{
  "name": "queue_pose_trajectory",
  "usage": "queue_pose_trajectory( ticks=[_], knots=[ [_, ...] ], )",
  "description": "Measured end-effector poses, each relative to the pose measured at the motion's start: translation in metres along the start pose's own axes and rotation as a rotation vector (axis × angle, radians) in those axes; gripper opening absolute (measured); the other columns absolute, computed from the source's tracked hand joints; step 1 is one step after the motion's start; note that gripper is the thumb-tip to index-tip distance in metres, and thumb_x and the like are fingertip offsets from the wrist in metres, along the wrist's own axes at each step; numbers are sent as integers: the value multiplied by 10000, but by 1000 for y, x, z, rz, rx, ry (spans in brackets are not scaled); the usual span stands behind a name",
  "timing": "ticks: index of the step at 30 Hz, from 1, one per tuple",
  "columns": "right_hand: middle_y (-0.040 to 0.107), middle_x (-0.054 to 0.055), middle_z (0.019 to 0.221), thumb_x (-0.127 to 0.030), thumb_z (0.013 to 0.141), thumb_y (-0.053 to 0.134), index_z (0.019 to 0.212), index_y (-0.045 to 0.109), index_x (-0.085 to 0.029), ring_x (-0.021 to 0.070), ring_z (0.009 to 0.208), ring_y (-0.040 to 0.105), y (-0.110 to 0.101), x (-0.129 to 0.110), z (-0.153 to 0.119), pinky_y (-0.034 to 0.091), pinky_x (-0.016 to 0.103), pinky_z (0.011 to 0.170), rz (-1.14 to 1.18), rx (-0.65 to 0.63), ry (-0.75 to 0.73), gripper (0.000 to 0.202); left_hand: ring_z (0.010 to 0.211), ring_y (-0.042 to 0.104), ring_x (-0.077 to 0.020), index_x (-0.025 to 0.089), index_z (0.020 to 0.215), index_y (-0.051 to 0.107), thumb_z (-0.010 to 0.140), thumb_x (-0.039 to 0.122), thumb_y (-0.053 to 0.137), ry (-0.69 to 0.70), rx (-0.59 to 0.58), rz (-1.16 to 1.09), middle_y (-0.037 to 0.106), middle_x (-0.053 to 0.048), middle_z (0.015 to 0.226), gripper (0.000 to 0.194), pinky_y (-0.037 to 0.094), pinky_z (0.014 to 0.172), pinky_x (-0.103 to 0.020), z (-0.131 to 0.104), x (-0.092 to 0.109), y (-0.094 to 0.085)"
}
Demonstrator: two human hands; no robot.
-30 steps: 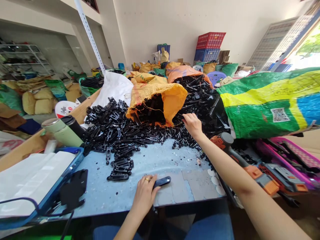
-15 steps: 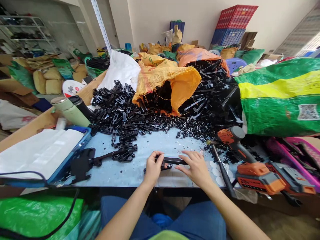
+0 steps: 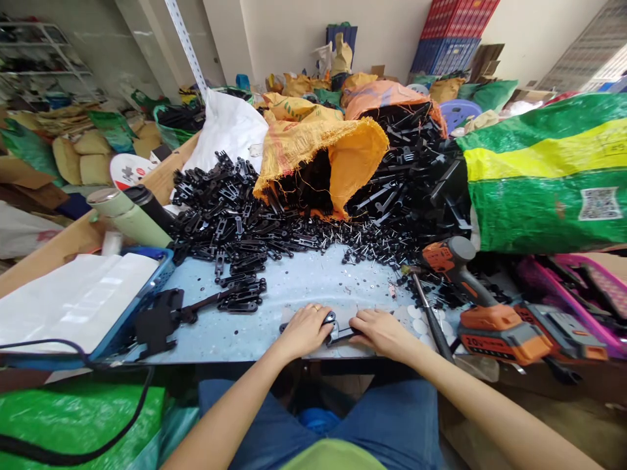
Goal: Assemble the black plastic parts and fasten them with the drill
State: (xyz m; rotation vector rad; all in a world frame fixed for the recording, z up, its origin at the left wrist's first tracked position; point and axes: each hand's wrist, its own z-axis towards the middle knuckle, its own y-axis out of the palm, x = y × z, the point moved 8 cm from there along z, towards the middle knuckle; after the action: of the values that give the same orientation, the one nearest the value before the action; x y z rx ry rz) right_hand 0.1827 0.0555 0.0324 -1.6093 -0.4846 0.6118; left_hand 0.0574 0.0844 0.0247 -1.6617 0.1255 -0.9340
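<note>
Near the table's front edge, my left hand (image 3: 307, 329) is closed over the left end of a black plastic bracket arm (image 3: 341, 334), its knuckles upward. My right hand (image 3: 381, 333) is closed on the right end of the same arm, its fingers curled over it. A rounded, shiny joint shows between the hands; much of the piece is hidden under my fingers. To the left lies a flat black plate on a stem (image 3: 161, 320), beside a group of short black linkage pieces (image 3: 242, 294).
A cordless drill (image 3: 482, 294) and a hammer (image 3: 431, 313) lie to the right. Heaped black parts (image 3: 230, 202), loose screws (image 3: 362, 241) and an orange sack (image 3: 313, 150) stand behind. A blue basket (image 3: 164, 267) holds white paper on the left.
Both hands have turned palm-down and closed over the bracket arm, lowering it to the table. Before, my right hand's fingers were spread. The view has shifted slightly.
</note>
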Motion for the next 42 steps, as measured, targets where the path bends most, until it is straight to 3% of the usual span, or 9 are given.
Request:
queue_pose_trajectory(
  ticks=[5,10,13,18,22,25,35,38,42],
  knots=[
    [569,42,811,-425,906,413,901,546,-209,177,750,520,-6,-11,0,316,281,611,-48,77,58,254,943,527,-276,192,1084,474,618,550,672,-64,33,68,562,-83,998,620,405,794,-369,-5,5,-2],
    [571,56,819,-393,906,422,917,546,-220,191,750,500,-25,-22,-2,298,302,608,-131,118,112,213,894,544,-236,201,1002,468,741,416,598,-1,84,51,562,-57,937,363,411,753,-331,-11,8,-4],
    [569,53,821,-388,907,423,909,550,-217,193,767,499,-31,-21,0,301,304,626,-126,119,69,213,880,546,-233,196,985,473,737,441,602,25,108,41,564,-54,917,372,416,739,-327,-12,10,-5],
    [582,51,852,-422,891,449,920,571,-199,183,797,520,-11,1,5,333,292,654,2,80,23,256,887,544,-243,189,1010,511,711,514,625,-7,84,12,577,-57,922,456,431,757,-355,-6,8,-2],
    [593,62,938,-434,843,528,972,581,-200,210,896,522,4,17,1,371,331,762,98,132,107,272,941,527,-206,190,986,567,869,328,474,43,149,-111,589,-59,952,203,421,829,-340,-5,5,-6],
    [591,75,1012,-414,829,554,1013,578,-206,224,949,511,4,20,-7,381,355,809,176,215,199,278,926,530,-190,193,976,601,891,209,409,71,164,-124,596,-57,943,211,415,836,-334,-6,3,-7],
    [628,35,921,-321,871,493,948,601,-230,197,879,542,3,-8,8,376,329,780,471,411,425,161,955,508,-207,180,931,520,820,135,475,-1,58,-11,560,-50,971,128,426,818,-351,5,9,-9],
    [627,31,884,-360,856,514,878,602,-226,204,858,538,7,-14,16,362,339,766,461,450,536,162,1019,509,-213,175,994,520,834,124,444,-44,118,53,577,-67,1040,184,412,876,-379,-8,9,-10],
    [618,43,943,-365,852,523,785,570,-208,218,918,530,9,-16,18,355,359,796,467,546,628,176,1256,353,-293,118,1256,406,887,268,417,-127,302,300,457,-163,1312,398,235,1027,-542,-49,11,-5]
  ],
)
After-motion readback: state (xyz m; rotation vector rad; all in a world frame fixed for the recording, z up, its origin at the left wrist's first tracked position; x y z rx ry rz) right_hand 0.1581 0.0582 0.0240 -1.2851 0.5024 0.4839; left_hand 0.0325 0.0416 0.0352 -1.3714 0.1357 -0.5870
